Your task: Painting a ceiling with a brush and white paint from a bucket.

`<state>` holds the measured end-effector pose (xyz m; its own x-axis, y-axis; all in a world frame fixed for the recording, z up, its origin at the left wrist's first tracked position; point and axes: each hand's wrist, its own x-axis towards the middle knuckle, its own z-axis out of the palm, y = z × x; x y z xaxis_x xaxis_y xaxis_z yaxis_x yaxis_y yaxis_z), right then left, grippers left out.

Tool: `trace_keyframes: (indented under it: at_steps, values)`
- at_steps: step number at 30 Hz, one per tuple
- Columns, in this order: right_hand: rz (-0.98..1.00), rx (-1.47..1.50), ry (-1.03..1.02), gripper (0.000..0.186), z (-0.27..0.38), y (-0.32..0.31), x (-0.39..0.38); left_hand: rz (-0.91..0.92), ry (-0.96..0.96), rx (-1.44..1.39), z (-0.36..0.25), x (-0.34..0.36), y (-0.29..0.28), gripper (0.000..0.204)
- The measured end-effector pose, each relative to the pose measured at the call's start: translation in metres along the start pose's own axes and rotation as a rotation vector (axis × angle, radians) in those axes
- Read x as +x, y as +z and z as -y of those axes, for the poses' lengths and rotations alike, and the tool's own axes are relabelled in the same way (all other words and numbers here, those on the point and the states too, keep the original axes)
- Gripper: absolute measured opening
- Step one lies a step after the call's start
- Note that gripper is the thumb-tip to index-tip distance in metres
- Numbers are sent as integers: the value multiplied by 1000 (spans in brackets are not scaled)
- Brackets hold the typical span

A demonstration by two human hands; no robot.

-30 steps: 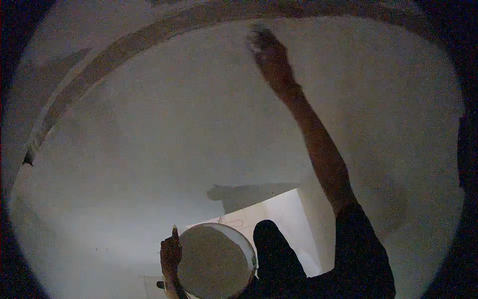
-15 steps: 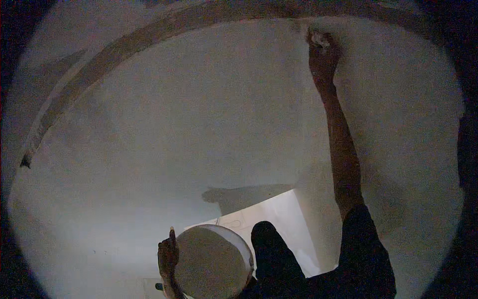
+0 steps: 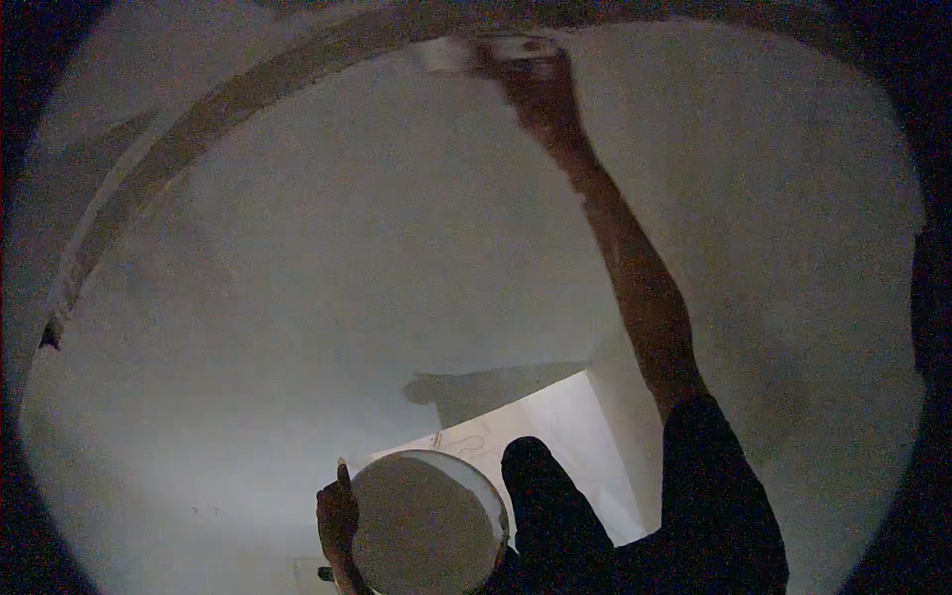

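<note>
Stretched far up, my right hand (image 3: 535,94) is closed around a pale, flat scraper-like tool (image 3: 446,55), smeared by motion. The tool lies against the pale wall (image 3: 397,218), just under a rough brownish band (image 3: 297,79). Low in the view, my left hand (image 3: 337,516) grips the side of a round bucket (image 3: 486,496), one finger pointing up beside the rim. Smooth greyish paste (image 3: 426,526) fills most of the bucket's mouth, with a white inner wall showing at the upper right.
A dark knee or shoe-like shape (image 3: 531,476) stands right of the bucket. Behind it is a brightly lit, pale floor patch (image 3: 595,446) with a thin cord-like line. A shadow (image 3: 496,392) falls on the wall above. A small dark hole (image 3: 50,335) marks the band's left end.
My right hand has swept left along the lower edge of the band, taking the pale tool with it. My left hand and the bucket have hardly moved.
</note>
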<state>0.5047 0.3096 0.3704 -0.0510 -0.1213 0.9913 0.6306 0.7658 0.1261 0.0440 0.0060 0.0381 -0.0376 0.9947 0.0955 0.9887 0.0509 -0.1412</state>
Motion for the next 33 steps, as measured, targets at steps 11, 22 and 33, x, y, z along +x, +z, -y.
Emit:
trace_keyframes:
  at_steps: [11, 22, 33]
  values:
    - [-235, -276, 170, 30, -51, -54, -22, -184, 85, -82, 12, 0, 22, 68]
    - [-55, 303, -55, 26, 94, 54, 30, -126, 25, 51, 3, 2, 15, 66]
    - [-58, -264, -61, 32, 6, 17, -3, -114, 25, 180, 7, 2, 23, 66]
